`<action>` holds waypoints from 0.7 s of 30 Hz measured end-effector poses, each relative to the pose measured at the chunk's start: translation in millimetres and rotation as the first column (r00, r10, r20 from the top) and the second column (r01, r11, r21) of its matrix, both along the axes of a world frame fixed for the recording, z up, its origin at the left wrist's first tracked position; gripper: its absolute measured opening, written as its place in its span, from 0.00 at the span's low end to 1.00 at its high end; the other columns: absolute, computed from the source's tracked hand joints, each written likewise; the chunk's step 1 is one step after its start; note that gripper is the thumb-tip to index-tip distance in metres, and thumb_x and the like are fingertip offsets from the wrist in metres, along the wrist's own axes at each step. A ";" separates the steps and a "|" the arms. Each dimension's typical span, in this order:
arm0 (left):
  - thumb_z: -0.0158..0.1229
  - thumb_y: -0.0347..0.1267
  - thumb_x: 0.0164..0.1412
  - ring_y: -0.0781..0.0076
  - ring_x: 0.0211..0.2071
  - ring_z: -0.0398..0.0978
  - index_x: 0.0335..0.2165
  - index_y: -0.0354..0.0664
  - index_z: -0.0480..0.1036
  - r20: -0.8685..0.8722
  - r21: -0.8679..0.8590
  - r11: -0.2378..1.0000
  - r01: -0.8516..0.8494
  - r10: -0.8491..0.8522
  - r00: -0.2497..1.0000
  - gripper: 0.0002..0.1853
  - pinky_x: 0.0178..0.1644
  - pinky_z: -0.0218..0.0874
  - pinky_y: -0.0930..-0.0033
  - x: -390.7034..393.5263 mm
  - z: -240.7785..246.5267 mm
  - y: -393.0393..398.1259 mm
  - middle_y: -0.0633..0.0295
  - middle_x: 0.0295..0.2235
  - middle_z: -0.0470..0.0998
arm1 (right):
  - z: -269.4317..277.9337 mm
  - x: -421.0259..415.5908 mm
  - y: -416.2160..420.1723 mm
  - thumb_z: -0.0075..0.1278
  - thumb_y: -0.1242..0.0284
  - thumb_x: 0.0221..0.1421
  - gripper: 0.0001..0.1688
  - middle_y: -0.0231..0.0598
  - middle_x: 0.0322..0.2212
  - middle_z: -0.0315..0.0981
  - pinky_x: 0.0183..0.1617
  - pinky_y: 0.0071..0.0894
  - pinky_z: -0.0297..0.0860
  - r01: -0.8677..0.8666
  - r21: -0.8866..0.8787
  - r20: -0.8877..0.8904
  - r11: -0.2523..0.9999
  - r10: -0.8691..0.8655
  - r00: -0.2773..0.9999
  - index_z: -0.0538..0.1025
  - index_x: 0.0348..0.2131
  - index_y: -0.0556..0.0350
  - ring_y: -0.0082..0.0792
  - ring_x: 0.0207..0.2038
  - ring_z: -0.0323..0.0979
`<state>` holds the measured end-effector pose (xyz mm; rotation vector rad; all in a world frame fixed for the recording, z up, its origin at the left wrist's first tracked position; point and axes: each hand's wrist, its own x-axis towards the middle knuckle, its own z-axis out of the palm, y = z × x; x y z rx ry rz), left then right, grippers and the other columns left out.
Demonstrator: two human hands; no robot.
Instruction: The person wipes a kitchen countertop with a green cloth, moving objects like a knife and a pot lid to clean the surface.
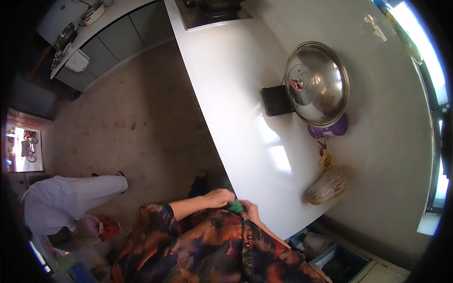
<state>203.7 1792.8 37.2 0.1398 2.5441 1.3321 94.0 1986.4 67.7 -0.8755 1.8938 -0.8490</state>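
Close to my body, at the edge of the white countertop (244, 155), a crumpled green cloth-like item (235, 207) is bunched between my hands. My left hand (220, 198) has its fingers curled at the item's upper left side. On the other side my right hand (251, 209) grips it, with the fingers bent over. Exactly what the item is remains unclear, as the fingers partly hide it. The cuffs and front of a dark orange patterned shirt (198, 247) lie just below both hands.
A large metal wok lid (320, 85) leans on the wall by a black box-like object (277, 100) and purple container (329, 128). A long squash (327, 185) lies farther right. A cooktop (216, 14) is at the far end. Another person (56, 205) bends over at left near a bucket (92, 225).
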 end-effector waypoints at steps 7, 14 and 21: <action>0.47 0.17 0.45 0.56 0.52 0.66 0.43 0.38 0.72 -0.462 0.038 0.732 -0.680 0.616 0.637 0.23 0.57 0.58 0.62 -122.2 46.4 -154.9 0.51 0.50 0.69 | 38.3 -118.5 -207.8 0.43 0.91 0.38 0.36 0.46 0.46 0.66 0.45 0.38 0.68 0.000 -0.372 -0.519 0.928 -0.208 0.829 0.72 0.48 0.45 0.49 0.41 0.70; 0.48 0.24 0.50 0.52 0.59 0.55 0.53 0.36 0.63 -0.348 -0.449 0.712 -0.540 0.417 0.839 0.28 0.62 0.48 0.60 -125.2 -28.4 -158.8 0.58 0.59 0.58 | -23.2 -124.5 -239.1 0.54 0.67 0.41 0.47 0.42 0.63 0.40 0.63 0.46 0.49 -0.140 0.196 -0.619 0.970 0.234 0.750 0.55 0.60 0.42 0.48 0.65 0.40; 0.51 0.30 0.51 0.56 0.59 0.53 0.49 0.29 0.66 -0.365 -0.495 0.776 -0.391 0.222 0.904 0.26 0.65 0.41 0.63 -59.3 -25.2 -93.7 0.51 0.56 0.60 | -32.5 -62.0 -157.1 0.50 0.65 0.51 0.33 0.49 0.58 0.53 0.59 0.46 0.54 -0.151 -0.052 -0.654 0.987 0.081 0.752 0.63 0.55 0.54 0.52 0.60 0.52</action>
